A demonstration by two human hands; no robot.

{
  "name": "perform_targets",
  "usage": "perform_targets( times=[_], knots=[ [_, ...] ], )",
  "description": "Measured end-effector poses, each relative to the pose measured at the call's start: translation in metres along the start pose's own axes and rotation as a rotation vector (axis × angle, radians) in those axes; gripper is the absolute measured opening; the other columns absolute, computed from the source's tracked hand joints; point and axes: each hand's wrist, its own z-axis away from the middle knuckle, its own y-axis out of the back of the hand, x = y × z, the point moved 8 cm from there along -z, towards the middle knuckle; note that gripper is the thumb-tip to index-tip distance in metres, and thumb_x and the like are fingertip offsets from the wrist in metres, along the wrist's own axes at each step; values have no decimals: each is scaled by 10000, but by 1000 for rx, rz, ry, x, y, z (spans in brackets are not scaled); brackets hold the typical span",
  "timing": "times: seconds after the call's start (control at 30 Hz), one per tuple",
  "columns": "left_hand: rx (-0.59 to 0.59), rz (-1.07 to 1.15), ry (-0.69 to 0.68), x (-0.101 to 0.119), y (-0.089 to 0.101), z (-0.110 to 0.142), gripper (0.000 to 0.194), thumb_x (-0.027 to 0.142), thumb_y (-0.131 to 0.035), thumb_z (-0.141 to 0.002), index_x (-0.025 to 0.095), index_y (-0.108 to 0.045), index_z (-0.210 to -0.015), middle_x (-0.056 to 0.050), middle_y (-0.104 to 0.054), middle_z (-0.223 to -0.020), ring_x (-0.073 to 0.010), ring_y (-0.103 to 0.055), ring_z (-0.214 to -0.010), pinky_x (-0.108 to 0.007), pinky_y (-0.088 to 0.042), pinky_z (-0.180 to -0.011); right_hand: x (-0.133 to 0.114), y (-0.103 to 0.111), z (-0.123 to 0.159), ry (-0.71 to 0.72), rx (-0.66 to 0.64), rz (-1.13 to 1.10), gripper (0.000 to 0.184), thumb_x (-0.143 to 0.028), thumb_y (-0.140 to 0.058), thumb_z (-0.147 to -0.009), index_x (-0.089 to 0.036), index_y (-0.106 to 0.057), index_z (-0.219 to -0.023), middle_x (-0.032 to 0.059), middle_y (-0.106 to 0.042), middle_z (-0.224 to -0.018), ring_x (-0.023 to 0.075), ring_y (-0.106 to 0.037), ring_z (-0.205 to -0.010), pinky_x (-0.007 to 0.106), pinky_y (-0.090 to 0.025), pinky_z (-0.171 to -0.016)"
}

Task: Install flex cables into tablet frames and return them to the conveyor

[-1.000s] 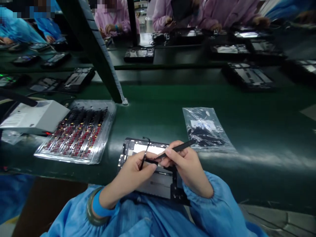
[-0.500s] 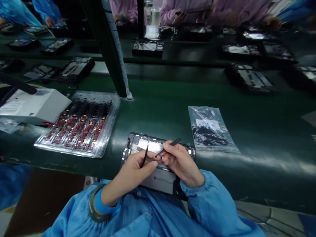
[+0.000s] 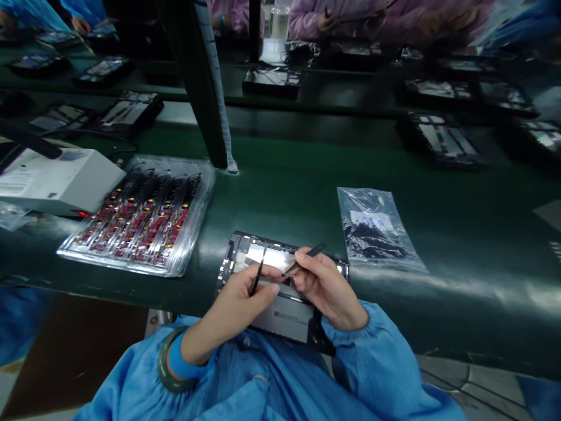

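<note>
Black tweezers (image 3: 313, 252) are gripped in my right hand (image 3: 331, 286), their tips pointing left and down against the fingertips of my left hand (image 3: 245, 301). Between the thumb and fingers of my left hand stands a thin, dark strip-like piece (image 3: 258, 276); its exact kind cannot be made out. A tiny dark bit seems to be at the tweezer tips, too small to name. Beneath both hands lies an opened tablet (image 3: 287, 316) with its inner side up, showing silvery plates and a dark frame. My hands cover part of its middle.
Left stands a clear plastic tray (image 3: 175, 266) of red circuit boards with black wires, beside a white box-shaped device (image 3: 65, 181). A clear bag (image 3: 372, 234) of small black parts lies right. Behind rise a dark post (image 3: 197, 88) and several device trays (image 3: 442, 137); co-workers sit beyond.
The view has shifted slightly. My right hand has moved a little right and up with the tweezers, their tips now at my left fingertip. My left hand keeps nearly the same pose.
</note>
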Motion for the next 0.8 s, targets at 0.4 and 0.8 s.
perform_targets(
  times=[0.4,0.8],
  knots=[
    [40,82,63,-13,9,-2,304,404,-609,-845,168,-631,-1035,-13,-634,-786,-69,-385,-519,-212,-259,-472,-34,40,-11,429,364,531,388,-494,-758,-730,-177,-566,-843,2,-675,-599,195,-721,-585,258,-597,-543],
    [-23,-48,-11,2,6,-1,285,414,-577,-865,160,-676,-950,-53,-676,-863,-151,-559,-757,-246,-402,-627,-49,29,2,564,258,422,276,-476,-609,-866,-207,-606,-803,34,-728,-836,175,-715,-737,311,-583,-696]
  ],
)
